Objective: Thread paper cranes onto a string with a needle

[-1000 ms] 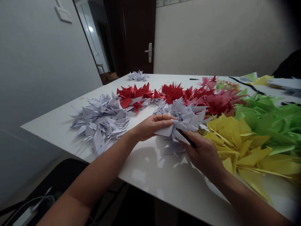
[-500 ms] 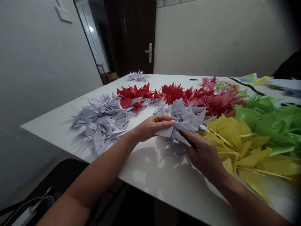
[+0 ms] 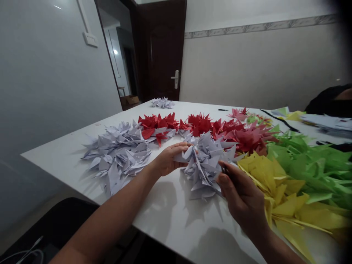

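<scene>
Near the middle of the table, my left hand (image 3: 172, 159) pinches a folded white paper piece at the left side of a spiky white paper bunch (image 3: 205, 165). To the bunch's right, my right hand (image 3: 243, 196) is closed, its thumb and forefinger pinched on a small dark thing (image 3: 224, 169) too little to name. The bunch is made of many pointed folded pieces packed together, and part of it hangs toward the tabletop. Its left edge is partly hidden by my left fingers.
A heap of white folded pieces (image 3: 118, 150) lies to the left, with red ones (image 3: 200, 124) behind. Yellow pieces (image 3: 264, 176) and green pieces (image 3: 305, 165) spread on the right. A small white cluster (image 3: 162, 103) sits on the far side of the white table (image 3: 60, 150).
My right hand has drawn back from the white bunch, to the right and down. My left hand has shifted slightly left, and the camera view has tilted up.
</scene>
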{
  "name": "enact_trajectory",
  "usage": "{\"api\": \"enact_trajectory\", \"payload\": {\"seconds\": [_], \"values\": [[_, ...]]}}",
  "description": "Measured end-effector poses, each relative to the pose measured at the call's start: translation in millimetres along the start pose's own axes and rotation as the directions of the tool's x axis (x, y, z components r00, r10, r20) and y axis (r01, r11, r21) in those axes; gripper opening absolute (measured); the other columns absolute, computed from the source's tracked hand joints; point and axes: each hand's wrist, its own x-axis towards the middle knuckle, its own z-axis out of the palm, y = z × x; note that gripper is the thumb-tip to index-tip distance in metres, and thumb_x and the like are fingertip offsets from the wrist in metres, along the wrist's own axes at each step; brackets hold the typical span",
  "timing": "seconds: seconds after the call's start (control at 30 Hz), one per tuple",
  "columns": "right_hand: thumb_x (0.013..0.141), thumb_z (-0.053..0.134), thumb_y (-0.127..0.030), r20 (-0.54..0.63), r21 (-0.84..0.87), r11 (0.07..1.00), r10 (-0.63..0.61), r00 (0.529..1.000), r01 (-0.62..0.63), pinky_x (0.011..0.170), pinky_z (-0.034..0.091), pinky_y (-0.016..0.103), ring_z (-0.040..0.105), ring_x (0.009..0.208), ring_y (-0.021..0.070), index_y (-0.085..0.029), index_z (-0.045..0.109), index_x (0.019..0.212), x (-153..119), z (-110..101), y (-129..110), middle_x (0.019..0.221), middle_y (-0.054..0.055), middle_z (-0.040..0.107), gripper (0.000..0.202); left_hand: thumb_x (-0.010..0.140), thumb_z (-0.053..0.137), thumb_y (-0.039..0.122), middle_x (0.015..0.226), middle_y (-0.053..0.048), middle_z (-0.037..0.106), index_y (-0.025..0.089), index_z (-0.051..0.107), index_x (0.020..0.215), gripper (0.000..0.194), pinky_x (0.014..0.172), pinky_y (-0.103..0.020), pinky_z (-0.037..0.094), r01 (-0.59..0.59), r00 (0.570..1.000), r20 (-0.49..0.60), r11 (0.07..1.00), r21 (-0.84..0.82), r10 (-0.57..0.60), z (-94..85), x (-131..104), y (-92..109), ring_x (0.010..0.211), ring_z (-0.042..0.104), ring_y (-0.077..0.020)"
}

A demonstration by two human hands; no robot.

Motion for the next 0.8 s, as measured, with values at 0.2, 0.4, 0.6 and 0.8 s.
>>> {"api": "enact_trajectory", "payload": {"seconds": [0.2, 0.4, 0.6, 0.8], "values": [[0.086, 0.055, -0.028, 0.119, -0.07, 0.991, -0.101, 0.988, 0.11, 0.073, 0.057, 0.032, 0.069, 0.084, 0.0203, -0.018, 0.062, 0.112, 2, 5, 2, 0.099, 0.009, 0.071, 0.028, 0.071, 0.069, 0.025, 0.094, -0.009, 0.068, 0.014, 0.067, 0.094, 0.026, 0.068, -0.022, 0.051, 0.039, 0.993, 0.118, 0.998, -0.048, -0.033, 6.1, -2, -5, 0.077, 0.065, -0.0148], [0.087, 0.053, -0.025, 0.191, -0.113, 0.971, -0.189, 0.963, 0.213, 0.079, 0.056, 0.034, 0.068, 0.091, 0.0211, -0.018, 0.06, 0.112, 2, 7, -2, 0.104, 0.011, 0.07, 0.027, 0.071, 0.072, 0.038, 0.089, -0.01, 0.069, 0.012, 0.069, 0.09, 0.033, 0.065, -0.02, 0.048, 0.092, 0.98, 0.178, 0.995, -0.023, -0.087, 12.5, -3, -13, 0.073, 0.063, -0.0129], [0.086, 0.053, -0.025, 0.247, -0.136, 0.965, -0.187, 0.951, 0.225, 0.079, 0.056, 0.033, 0.068, 0.095, 0.0221, -0.018, 0.06, 0.113, 3, 7, 0, 0.107, 0.011, 0.07, 0.028, 0.063, 0.079, 0.035, 0.092, -0.007, 0.069, 0.016, 0.068, 0.097, 0.04, 0.059, -0.02, 0.044, 0.081, 0.967, 0.238, 0.995, 0.054, -0.092, 10.1, -6, -8, 0.072, 0.061, -0.012], [0.088, 0.052, -0.026, 0.21, -0.121, 0.986, -0.088, 0.974, 0.115, 0.073, 0.056, 0.029, 0.069, 0.083, 0.018, -0.022, 0.059, 0.115, 7, 3, -6, 0.1, 0.006, 0.071, 0.029, 0.06, 0.078, 0.022, 0.083, -0.005, 0.069, 0.018, 0.068, 0.098, 0.04, 0.054, -0.02, 0.038, 0.057, 0.952, 0.297, 0.997, 0.056, -0.071, 8.1, -7, -4, 0.062, 0.058, -0.0094]]}}
